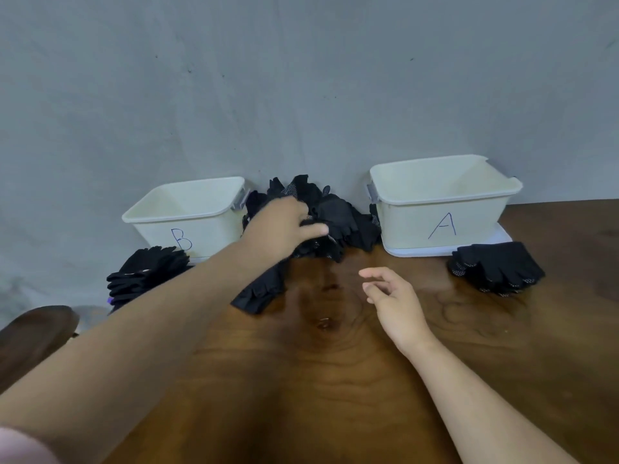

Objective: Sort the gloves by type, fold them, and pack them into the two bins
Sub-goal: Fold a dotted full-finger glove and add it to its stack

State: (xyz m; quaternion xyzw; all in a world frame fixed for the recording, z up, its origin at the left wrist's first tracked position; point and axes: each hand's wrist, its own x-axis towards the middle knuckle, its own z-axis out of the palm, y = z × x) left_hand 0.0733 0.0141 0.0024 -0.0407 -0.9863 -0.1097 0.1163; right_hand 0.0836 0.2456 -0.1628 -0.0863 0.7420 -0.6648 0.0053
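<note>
Both forearms reach over wooden table point(335, 380). Left hand point(278, 229), at 12 o'clock, apparently clutches the black glove pile point(338, 212) between bin B point(157, 232) at 10 and bin A point(412, 226) at 2. Right hand point(392, 296) hovers, fingers loosely curled, empty. Left stack point(147, 272) fronts B; right stack point(495, 267) fronts A.

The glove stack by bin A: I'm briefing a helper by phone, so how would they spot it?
Find the white bin marked A, right side of the wooden table. At its front right corner lies a stack of black gloves. Unlike the jumbled heap between the bins, it is tidy, edged with white dots.
</note>
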